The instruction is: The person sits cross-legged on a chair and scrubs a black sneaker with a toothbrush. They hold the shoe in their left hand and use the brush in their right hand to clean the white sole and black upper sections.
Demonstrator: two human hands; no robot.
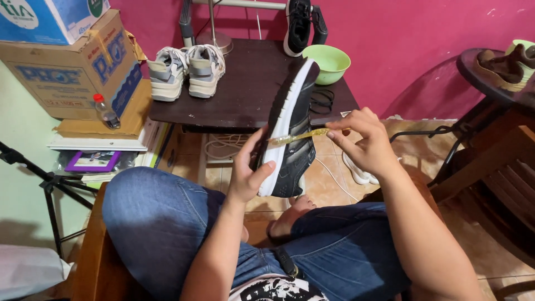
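Person, seated: blue denim jeans (pixel 167 223) on both legs; black belt (pixel 285 262) at the waist; white shirt with black print (pixel 273 290). Forearms bare, no sleeves; left hand (pixel 248 173) and right hand (pixel 365 142) without rings or gloves.

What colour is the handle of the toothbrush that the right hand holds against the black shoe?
Translucent yellow; the toothbrush shows best in the head view.

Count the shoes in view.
6, maybe more hidden: black shoe in left hand; grey pair on table; black one behind bowl; brown one right; white one on floor.
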